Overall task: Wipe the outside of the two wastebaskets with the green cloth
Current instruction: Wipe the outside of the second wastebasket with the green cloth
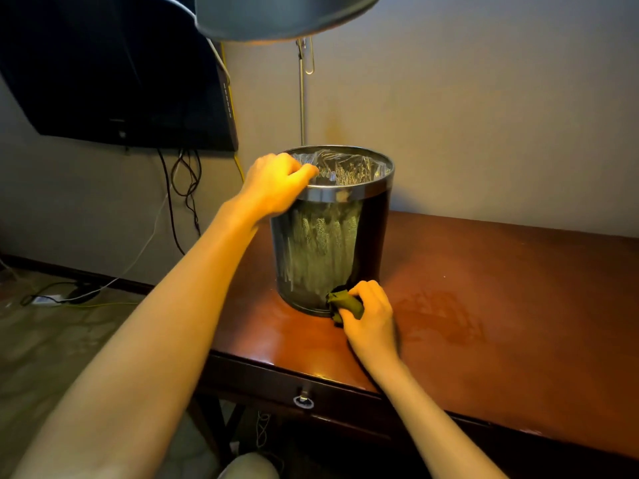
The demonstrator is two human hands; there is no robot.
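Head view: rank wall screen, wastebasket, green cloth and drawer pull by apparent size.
1. wall screen, cropped by frame
2. wastebasket
3. green cloth, partly hidden in the right hand
4. drawer pull

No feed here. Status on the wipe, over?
Left hand grips wastebasket rim. Right hand holds green cloth at its base. Only one wastebasket in view.
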